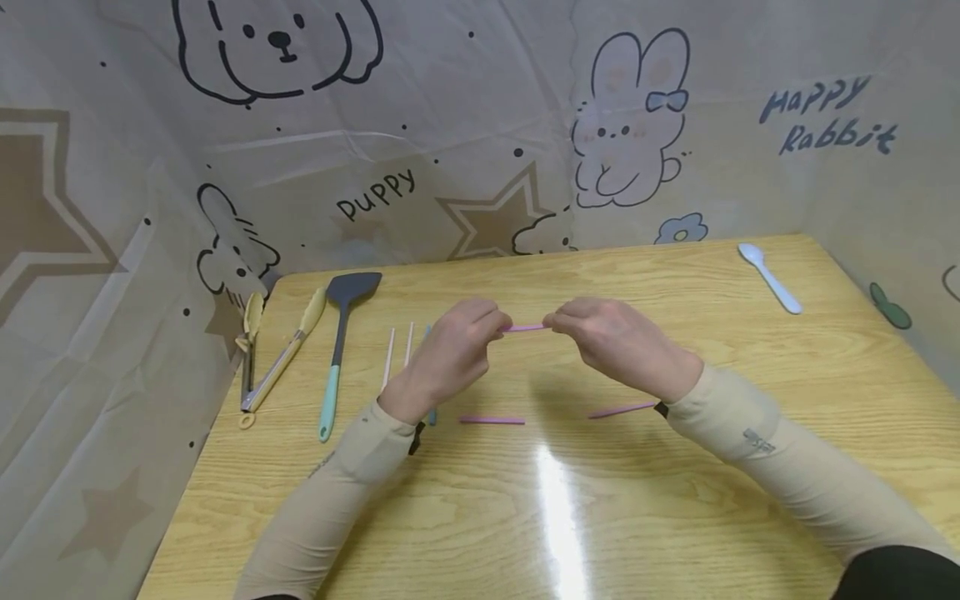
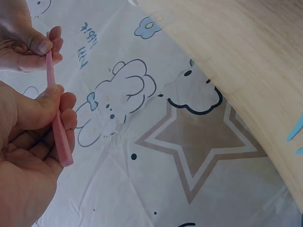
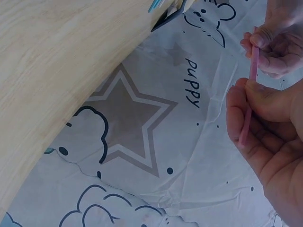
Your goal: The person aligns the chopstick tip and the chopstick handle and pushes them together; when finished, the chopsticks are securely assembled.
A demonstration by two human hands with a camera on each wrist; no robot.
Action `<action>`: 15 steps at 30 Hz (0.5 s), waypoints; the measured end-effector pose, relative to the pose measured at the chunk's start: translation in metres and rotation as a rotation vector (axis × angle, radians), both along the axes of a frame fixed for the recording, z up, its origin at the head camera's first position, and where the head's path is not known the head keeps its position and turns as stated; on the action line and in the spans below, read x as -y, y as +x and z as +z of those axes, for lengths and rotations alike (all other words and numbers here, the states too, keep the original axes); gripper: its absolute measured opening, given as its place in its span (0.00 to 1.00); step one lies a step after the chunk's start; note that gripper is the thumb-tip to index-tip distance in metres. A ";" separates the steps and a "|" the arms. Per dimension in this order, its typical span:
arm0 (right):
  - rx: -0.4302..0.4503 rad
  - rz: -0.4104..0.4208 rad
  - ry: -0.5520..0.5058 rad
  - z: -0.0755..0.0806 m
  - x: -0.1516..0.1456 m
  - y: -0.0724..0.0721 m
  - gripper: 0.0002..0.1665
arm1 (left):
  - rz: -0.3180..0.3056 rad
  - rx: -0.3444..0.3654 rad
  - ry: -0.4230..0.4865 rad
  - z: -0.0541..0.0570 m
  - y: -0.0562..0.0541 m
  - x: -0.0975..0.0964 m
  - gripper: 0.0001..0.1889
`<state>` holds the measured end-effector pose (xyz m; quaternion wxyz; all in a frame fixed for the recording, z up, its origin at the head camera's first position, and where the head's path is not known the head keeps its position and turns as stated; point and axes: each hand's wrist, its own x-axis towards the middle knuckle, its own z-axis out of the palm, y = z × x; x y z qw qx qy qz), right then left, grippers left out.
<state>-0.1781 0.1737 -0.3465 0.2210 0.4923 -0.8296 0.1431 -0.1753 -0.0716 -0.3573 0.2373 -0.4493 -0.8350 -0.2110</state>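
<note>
Both hands hold one slim pink chopstick (image 1: 527, 327) level above the table, one at each end. My left hand (image 1: 459, 346) pinches its thicker, squared end between thumb and fingers, as the left wrist view shows with the chopstick (image 2: 59, 135) lying across the curled fingers. Toward the narrower end, my right hand (image 1: 618, 342) pinches it the same way; the tip (image 3: 243, 142) reaches down over the fingers in the right wrist view. Below the hands, a pink stick (image 1: 492, 421) lies on the table, and another pink stick (image 1: 621, 411) lies partly behind the right wrist.
White sticks (image 1: 388, 358) and a blue stick (image 1: 432, 416) lie by the left forearm, partly hidden. Farther left are a turner (image 1: 341, 333) with a grey blade and mint handle, and tongs (image 1: 277, 371). A pale blue spoon (image 1: 770, 278) lies at the back right. Printed cloth (image 1: 480, 125) hangs behind the table.
</note>
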 end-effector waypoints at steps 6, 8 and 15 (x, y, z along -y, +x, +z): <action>-0.023 -0.002 0.009 0.002 0.003 0.001 0.22 | -0.006 -0.012 0.007 0.000 0.000 0.001 0.12; -0.026 -0.001 0.010 0.002 0.003 0.001 0.21 | -0.007 -0.015 0.010 -0.001 0.000 0.001 0.11; -0.041 0.006 0.059 0.004 0.004 -0.003 0.17 | 0.043 0.045 -0.074 0.005 0.003 0.003 0.08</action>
